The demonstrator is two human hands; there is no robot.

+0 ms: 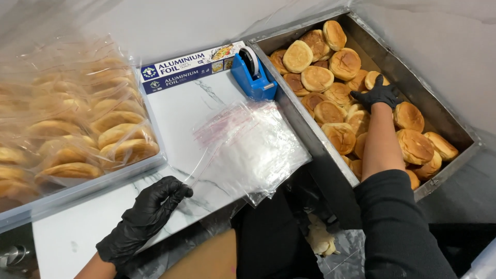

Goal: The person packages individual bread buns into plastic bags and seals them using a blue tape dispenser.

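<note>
My left hand (147,217), in a black glove, rests on the white marbled counter (175,111) and pinches the near corner of a clear plastic bag (248,147) from a stack of such bags. My right hand (377,94), also gloved in black, reaches into a deep metal tray (444,116) full of round golden buns (316,78) and lies on top of several of them. Whether its fingers have closed on a bun cannot be told.
A tray (77,188) of bagged buns (121,147) sits at the left. A long blue-and-white foil box (191,67) and a blue tape dispenser (253,77) lie at the back of the counter. Crumpled plastic lies below the counter edge.
</note>
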